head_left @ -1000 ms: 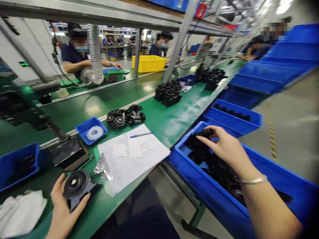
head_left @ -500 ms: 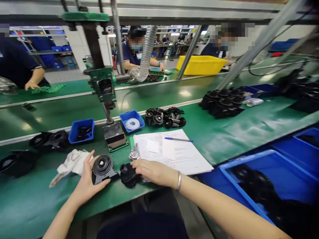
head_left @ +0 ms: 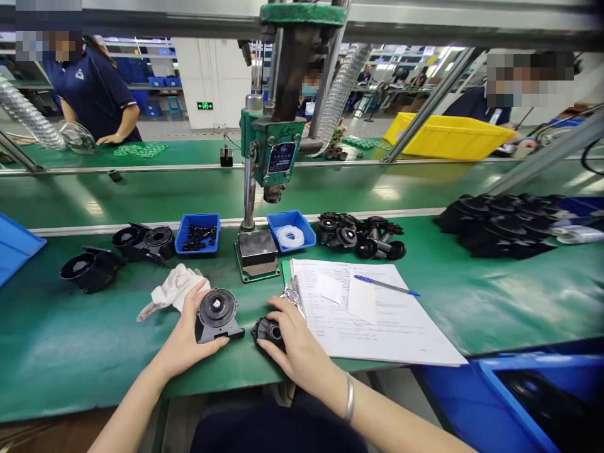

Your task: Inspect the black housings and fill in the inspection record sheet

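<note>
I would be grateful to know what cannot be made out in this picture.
All in the head view:
- Cover: right side hidden by the right hand.
- Housing: underside turned away from the camera.
- Papers: print too small to read.
- Bin, lower right: cut off by the picture's edges.
- Co-worker across the bench: partly hidden by the press.

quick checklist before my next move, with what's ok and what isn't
1. Left hand gripping the flanged black housing: ok.
2. Right hand gripping the round black part: ok.
3. Both pieces apart: ok, green bench shows between them.
4. Press head raised off the black block: ok.
5. White cloth away from left hand: not ok, right behind it.
6. Housing's underside: cannot tell, hidden.
</note>
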The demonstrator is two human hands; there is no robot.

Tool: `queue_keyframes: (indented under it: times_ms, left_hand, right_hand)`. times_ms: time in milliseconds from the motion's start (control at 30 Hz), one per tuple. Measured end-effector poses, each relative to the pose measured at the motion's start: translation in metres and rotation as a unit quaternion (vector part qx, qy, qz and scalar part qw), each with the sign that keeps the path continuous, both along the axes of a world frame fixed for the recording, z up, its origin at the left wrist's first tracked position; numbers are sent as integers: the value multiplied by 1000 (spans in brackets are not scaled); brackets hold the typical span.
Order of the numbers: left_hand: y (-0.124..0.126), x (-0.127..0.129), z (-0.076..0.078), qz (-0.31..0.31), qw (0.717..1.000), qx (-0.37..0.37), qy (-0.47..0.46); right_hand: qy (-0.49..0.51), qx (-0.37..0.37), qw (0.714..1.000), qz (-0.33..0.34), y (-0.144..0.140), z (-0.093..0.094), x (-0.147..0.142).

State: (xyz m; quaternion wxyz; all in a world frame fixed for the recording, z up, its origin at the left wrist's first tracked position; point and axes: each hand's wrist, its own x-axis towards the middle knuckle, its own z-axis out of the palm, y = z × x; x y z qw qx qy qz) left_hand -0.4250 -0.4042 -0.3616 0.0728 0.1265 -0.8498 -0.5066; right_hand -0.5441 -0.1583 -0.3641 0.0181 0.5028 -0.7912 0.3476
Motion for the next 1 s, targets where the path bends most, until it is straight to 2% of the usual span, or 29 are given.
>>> queue_keyframes:
  times_ms: [100, 167, 233, 333, 400, 467, 533, 600, 767, 867, 1000]
  left_hand:
    - [0, 1, -7, 13, 1000, -3, 5]
    - [0, 3, -9, 24, 1000, -5, 4]
    - [3, 4, -10, 32, 999, 0, 0]
    - [14, 1, -7, 24, 1000, 11, 6]
    - [26, -4, -6, 16, 999, 24, 17]
    - [38, -11, -5, 8, 999, 42, 24]
    - [48, -18, -6, 4, 998, 62, 28]
    - [54, -22, -8, 3, 997, 75, 29]
    - [53, -25, -13, 9, 996, 89, 27]
    - [50, -25, -14, 11, 995, 97, 26]
    - [48, -26, -15, 5, 993, 111, 27]
  right_hand:
    - [-24, -20, 999, -42, 2, -15, 6]
    - [-49, -40, 997, -34, 4, -12, 4]
    - [-93, -72, 993, -30, 5, 5, -5]
    - [-140, -120, 982, -30, 0, 45, -25]
    - [-124, -114, 985, 22, -10, 69, -38]
    - [-99, -82, 987, 93, -25, 81, -47]
    - [-81, -52, 984, 147, -40, 83, -51]
    - [-71, -32, 982, 172, -53, 77, -52]
    - [-44, -10, 985, 164, -66, 65, -45]
    - [-22, -11, 988, 151, -69, 64, -43]
    - [-9, 0, 986, 164, -73, 63, -45]
